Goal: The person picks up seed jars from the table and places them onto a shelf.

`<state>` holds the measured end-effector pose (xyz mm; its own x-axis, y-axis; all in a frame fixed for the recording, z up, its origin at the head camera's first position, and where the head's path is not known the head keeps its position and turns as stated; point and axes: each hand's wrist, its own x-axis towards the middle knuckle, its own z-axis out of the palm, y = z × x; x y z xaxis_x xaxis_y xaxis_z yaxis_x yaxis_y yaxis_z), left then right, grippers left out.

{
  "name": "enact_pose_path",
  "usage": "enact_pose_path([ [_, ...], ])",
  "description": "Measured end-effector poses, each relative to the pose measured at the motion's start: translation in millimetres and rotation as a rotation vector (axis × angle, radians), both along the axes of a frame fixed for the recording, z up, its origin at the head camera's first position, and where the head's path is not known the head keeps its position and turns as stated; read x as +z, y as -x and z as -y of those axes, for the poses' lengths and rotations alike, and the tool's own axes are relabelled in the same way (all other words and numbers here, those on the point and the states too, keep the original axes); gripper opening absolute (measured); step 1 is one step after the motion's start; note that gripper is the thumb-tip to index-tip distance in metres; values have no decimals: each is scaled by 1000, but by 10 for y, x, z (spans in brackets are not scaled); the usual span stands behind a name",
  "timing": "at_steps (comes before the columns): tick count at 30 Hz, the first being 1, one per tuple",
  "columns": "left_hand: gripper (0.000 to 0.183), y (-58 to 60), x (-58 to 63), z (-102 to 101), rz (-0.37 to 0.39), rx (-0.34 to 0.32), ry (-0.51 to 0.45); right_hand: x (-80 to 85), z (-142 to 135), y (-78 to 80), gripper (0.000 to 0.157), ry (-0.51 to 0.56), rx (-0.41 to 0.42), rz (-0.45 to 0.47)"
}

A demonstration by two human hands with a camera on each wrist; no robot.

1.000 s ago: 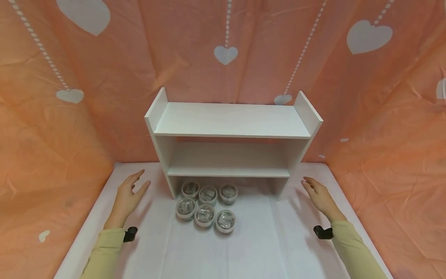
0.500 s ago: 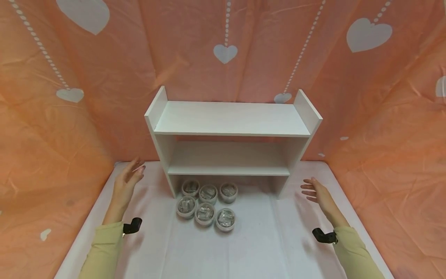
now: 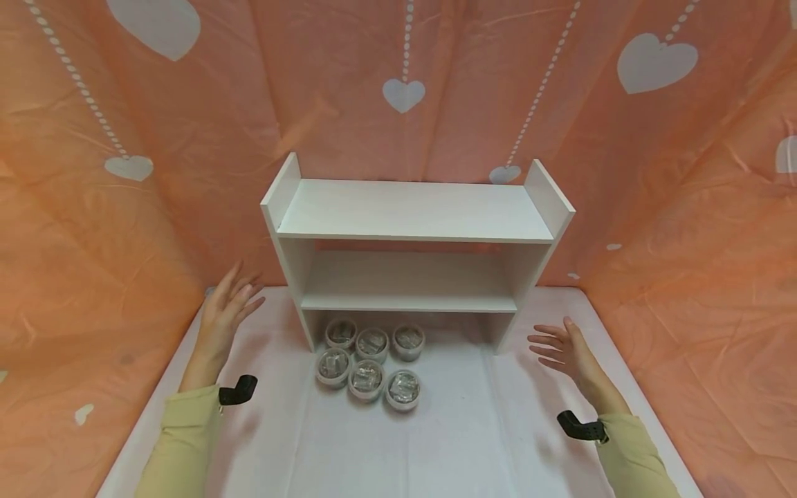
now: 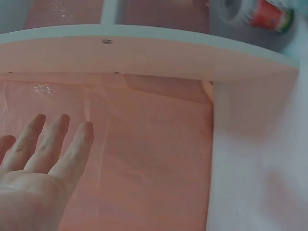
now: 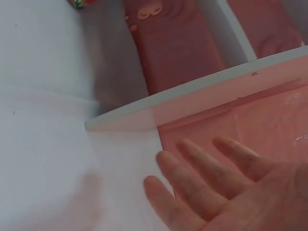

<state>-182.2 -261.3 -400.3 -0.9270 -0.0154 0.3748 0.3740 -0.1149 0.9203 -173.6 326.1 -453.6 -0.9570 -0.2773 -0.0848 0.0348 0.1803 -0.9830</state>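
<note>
My left hand (image 3: 223, 321) hovers left of the white shelf unit (image 3: 407, 304), fingers spread and holding nothing. In the left wrist view its fingers (image 4: 72, 154) stand apart beside the unit's side panel (image 4: 159, 57). On the other side, my right hand (image 3: 569, 353) is raised over the table with relaxed, parted fingers and nothing in it. The right wrist view shows the palm and fingers (image 5: 192, 163) close to the other side panel (image 5: 202, 94). Several round white tubs (image 3: 402, 391) with shiny, clear-looking tops cluster at the unit's lower left, some under the bottom shelf.
A white cloth covers the table (image 3: 461, 429). An orange curtain (image 3: 349, 124) with white hearts encloses the back and both sides. The unit's upper shelf (image 3: 414, 209) and middle shelf (image 3: 407, 280) lie between tall side panels.
Both hands have turned and spread their fingers. The left hand has risen a little toward the back; the right hand has shifted slightly. The tubs and shelf unit stay in place.
</note>
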Motion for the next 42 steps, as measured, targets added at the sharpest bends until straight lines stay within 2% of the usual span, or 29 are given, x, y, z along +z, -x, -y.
enact_pose_path([
  [7, 46, 31, 81, -63, -5, -44, -73, -11, 35, -50, 64, 135, 187, 49],
  [13, 46, 60, 102, -120, -14, -26, -88, -29, 145, -70, 63, 234, 308, 56],
  [22, 55, 139, 107, -191, 13, -1, -35, -64, 374, -47, 61, 277, 373, 43],
  [36, 58, 226, 79, -259, 48, 44, 28, -259, 685, -25, 61, 358, 434, 75],
  [42, 55, 257, 54, -279, 19, 37, 16, -308, 826, -6, 60, 375, 431, 46],
])
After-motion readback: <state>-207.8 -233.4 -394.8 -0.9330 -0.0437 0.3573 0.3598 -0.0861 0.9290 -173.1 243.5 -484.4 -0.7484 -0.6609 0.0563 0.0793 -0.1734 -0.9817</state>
